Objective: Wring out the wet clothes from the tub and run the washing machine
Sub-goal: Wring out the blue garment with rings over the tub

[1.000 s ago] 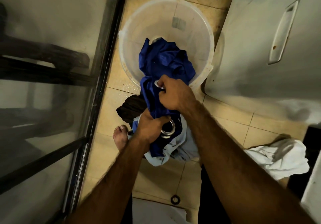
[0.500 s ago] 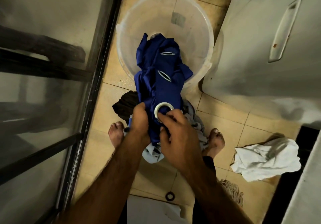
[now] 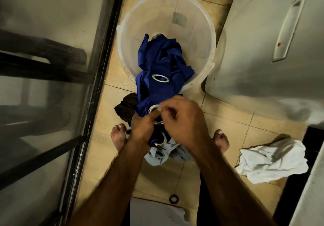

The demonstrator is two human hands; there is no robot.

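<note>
**Curtain (image 3: 157,64) strung from tub (image 3: 126,38) to hands**

Cloth runs lengthwise toward the person: its far end is heaped inside the tub and its near end is bunched at the hands, just past the rim. The left hand (image 3: 142,129) grips the gathered folds. The right hand (image 3: 185,125), touching it, pinches an eyelet ring (image 3: 154,109) with curled fingers (image 3: 168,111). Neither hand is nearer. The tub seems to hold only the curtain's tail. Pale cloth (image 3: 157,159) and black cloth (image 3: 125,106) lie on the floor (image 3: 228,120).

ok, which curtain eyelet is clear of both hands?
The upper eyelet by the tub rim; the other two sit where left hand and right hand grip the curtain.
</note>
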